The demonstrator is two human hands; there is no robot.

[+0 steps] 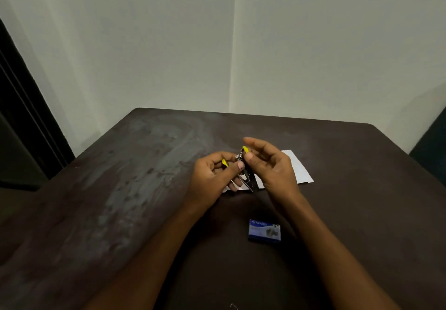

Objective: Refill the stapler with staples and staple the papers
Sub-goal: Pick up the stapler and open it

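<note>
A small yellow and black stapler (pixel 246 172) with a metal body is held above the middle of the table, between both hands. My left hand (pixel 212 177) grips its lower yellow part, thumb pressed on the metal. My right hand (pixel 270 164) pinches the upper yellow-tipped part with thumb and forefinger, the other fingers spread. White papers (pixel 299 169) lie flat on the table under and behind my right hand, partly hidden. A blue staple box (pixel 264 230) lies shut on the table nearer to me, between my forearms.
The dark brown table (pixel 120 189) has a smeared, dusty patch on its left half. A small bit of bent metal wire (pixel 233 306) lies at the table's near edge. Pale walls meet in a corner behind; a dark door frame stands at far left.
</note>
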